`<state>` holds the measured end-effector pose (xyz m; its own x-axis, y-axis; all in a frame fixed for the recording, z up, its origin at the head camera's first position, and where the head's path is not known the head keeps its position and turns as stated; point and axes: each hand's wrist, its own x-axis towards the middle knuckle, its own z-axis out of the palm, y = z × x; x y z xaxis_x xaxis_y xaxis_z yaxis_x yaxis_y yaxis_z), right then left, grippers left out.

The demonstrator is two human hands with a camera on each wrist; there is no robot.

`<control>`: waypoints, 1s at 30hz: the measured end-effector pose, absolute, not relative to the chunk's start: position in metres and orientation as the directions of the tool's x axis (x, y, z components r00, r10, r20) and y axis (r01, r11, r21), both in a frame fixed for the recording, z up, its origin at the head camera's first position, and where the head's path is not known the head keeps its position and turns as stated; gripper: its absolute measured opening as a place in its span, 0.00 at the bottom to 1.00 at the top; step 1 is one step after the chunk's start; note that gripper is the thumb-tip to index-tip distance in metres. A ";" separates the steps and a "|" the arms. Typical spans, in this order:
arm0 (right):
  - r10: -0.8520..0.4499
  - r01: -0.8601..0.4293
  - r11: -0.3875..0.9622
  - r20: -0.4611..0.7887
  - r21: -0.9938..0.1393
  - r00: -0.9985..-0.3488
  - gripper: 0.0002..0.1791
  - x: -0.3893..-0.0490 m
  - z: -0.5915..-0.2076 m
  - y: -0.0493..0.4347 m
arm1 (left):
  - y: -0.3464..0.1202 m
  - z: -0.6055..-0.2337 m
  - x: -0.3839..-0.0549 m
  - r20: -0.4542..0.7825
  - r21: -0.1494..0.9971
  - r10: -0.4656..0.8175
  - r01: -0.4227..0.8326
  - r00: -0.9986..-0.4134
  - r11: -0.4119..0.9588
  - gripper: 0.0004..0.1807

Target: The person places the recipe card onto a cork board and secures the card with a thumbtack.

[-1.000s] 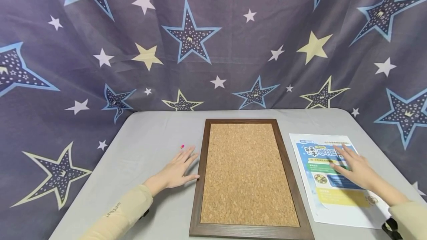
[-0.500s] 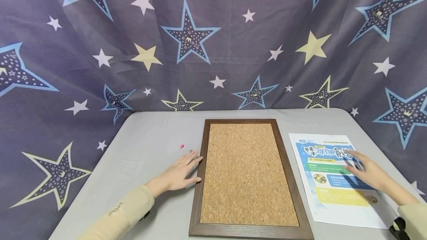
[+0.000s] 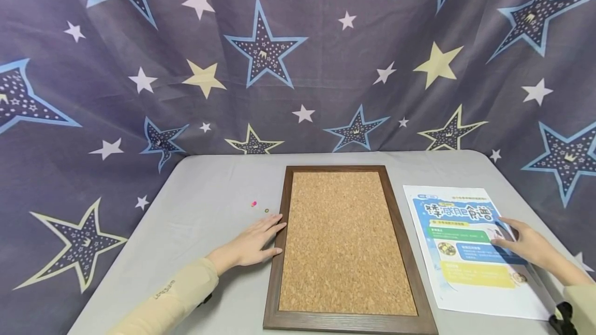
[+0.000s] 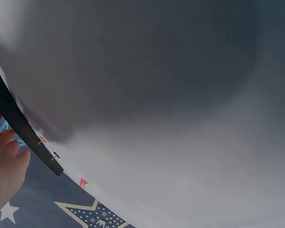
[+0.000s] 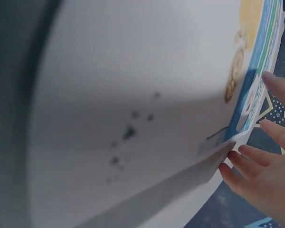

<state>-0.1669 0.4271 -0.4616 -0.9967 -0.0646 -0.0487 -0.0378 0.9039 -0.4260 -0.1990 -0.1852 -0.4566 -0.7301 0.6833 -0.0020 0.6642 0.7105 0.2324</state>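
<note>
A corkboard (image 3: pixel 346 242) with a dark brown wooden frame lies flat on the table. My left hand (image 3: pixel 251 240) is at its left side, fingertips and thumb touching the frame, the fingers fairly straight. To the right of the board lies a printed poster (image 3: pixel 475 267) with Chinese lettering and food pictures. My right hand (image 3: pixel 535 244) is over the poster's right edge, thumb spread above the printed side. In the right wrist view, the other fingertips (image 5: pixel 235 159) meet the slightly raised edge of the sheet.
Beyond the left hand, a pink push pin (image 4: pixel 82 182), an orange one and a dark one (image 4: pixel 56 155) lie on the grey tabletop (image 3: pixel 214 185). A star-patterned curtain (image 3: pixel 298 66) hangs behind the table and along both sides.
My right hand has moved off the poster's upper print, rightward and down to its right edge. The left hand has shifted slightly right along the board's frame, uncovering a small pin.
</note>
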 end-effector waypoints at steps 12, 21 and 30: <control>-0.042 -0.019 0.878 -0.038 -0.478 -0.998 0.40 -0.172 -0.464 0.434 | -0.182 -0.455 -0.200 -0.080 0.316 0.647 0.596 -0.759 0.738 0.34; -0.036 0.004 0.856 -0.068 -0.517 -0.997 0.42 -0.178 -0.463 0.436 | -0.181 -0.452 -0.203 -0.105 0.381 0.637 0.561 -0.764 0.735 0.35; -0.012 0.064 0.851 -0.140 -0.521 -0.990 0.37 -0.179 -0.461 0.444 | -0.179 -0.448 -0.203 -0.116 0.377 0.631 0.554 -0.767 0.742 0.35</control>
<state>-0.1790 0.4436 -0.4609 -0.9900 -0.0116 -0.1403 0.0639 0.8511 -0.5212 -0.2027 -0.1786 -0.4478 -0.7670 0.6311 -0.1162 0.5536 0.7423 0.3775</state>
